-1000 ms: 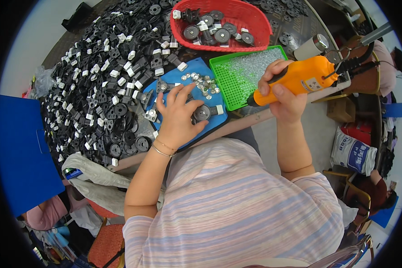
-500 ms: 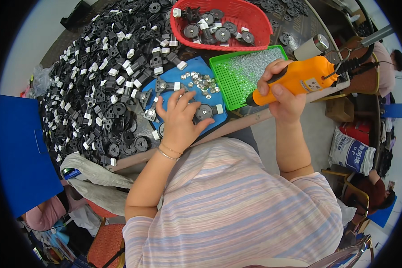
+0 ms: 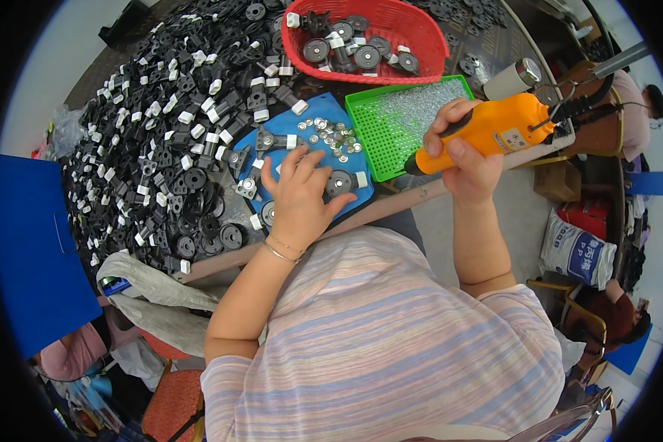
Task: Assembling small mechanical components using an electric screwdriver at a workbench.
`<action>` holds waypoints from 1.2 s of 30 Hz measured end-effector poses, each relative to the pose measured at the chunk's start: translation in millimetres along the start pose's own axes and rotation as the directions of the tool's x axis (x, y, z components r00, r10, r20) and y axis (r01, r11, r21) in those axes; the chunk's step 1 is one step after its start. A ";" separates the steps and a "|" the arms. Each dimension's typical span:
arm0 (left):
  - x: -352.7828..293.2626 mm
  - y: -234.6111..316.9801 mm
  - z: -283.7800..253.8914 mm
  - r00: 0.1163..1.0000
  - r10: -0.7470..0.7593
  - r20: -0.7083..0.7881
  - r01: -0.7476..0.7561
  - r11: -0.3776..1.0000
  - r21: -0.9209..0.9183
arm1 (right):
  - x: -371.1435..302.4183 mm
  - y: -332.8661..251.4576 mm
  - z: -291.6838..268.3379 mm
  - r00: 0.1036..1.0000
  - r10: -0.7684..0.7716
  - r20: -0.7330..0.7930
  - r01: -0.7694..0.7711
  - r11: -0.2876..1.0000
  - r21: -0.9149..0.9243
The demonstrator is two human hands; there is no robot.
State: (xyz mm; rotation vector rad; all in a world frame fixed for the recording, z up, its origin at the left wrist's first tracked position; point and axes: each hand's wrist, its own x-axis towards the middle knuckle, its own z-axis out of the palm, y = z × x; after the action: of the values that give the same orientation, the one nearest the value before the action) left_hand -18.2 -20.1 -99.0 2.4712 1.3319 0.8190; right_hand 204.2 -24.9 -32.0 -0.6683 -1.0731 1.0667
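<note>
My right hand (image 3: pixel 467 151) is wrapped round an orange electric screwdriver (image 3: pixel 510 127), its dark tip pointing left over the near edge of a green mesh tray (image 3: pixel 368 140). Small silvery screws (image 3: pixel 427 103) fill part of that tray. My left hand (image 3: pixel 302 188) lies spread over a blue mat (image 3: pixel 276 156), palm down. Its thumb touches or nearly touches a black wheel assembly (image 3: pixel 339 183) with a white end. Another wheel part (image 3: pixel 268 214) shows partly under the wrist side. Several metal bearings (image 3: pixel 334 136) lie beyond the fingers, beside a black bracket with a white tip (image 3: pixel 272 140).
A large heap of black parts with white tips (image 3: pixel 155 140) covers the table's left side. Behind the mat stands a red basket (image 3: pixel 390 74) holding wheel assemblies. A white cylindrical container (image 3: pixel 504 79) stands right of the tray. A cable and metal arm (image 3: pixel 622 59) reach the screwdriver.
Almost nothing differs. My left hand has shifted very slightly, and the screwdriver stays in my right hand at about the same place.
</note>
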 end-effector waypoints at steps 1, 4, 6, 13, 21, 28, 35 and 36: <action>0.5 0.5 1.4 1.000 0.004 0.009 -0.004 1.000 0.005 | 0.6 0.1 1.0 1.000 -0.002 0.004 0.002 1.000 0.002; 1.7 2.1 2.1 1.000 0.007 0.021 -0.007 1.000 0.014 | 0.5 0.9 1.3 1.000 -0.002 0.012 0.002 1.000 -0.003; 1.6 1.7 1.8 1.000 0.005 0.025 -0.006 1.000 0.018 | 0.5 0.7 1.0 1.000 -0.001 0.009 0.001 1.000 0.000; 0.4 -0.6 -4.3 0.998 0.007 0.060 -0.006 1.000 -0.011 | 0.8 -2.8 -3.6 1.000 -0.021 -0.006 0.021 1.000 0.004; 8.2 -3.0 -10.6 0.987 0.073 0.144 -0.074 0.997 0.002 | 6.8 9.6 -15.0 0.984 -0.152 -0.093 0.126 0.963 -0.236; 11.0 -0.9 -6.6 0.984 0.084 0.156 -0.083 0.996 -0.012 | 5.9 22.2 -16.0 0.984 -0.164 -0.062 0.149 0.968 -0.202; 10.6 0.3 -4.7 0.985 0.070 0.155 -0.069 0.998 -0.009 | 7.2 23.2 -12.1 0.985 -0.162 -0.063 0.146 0.966 -0.214; 10.2 0.3 -4.2 0.986 0.070 0.152 -0.069 0.998 -0.010 | 6.9 23.3 -12.2 0.985 -0.161 -0.063 0.144 0.966 -0.214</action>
State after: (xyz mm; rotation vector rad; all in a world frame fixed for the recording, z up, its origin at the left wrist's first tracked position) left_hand -16.0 -12.2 -91.6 2.5318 1.1969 0.6323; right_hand 207.8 -9.2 -53.9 -0.7763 -1.1580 0.7952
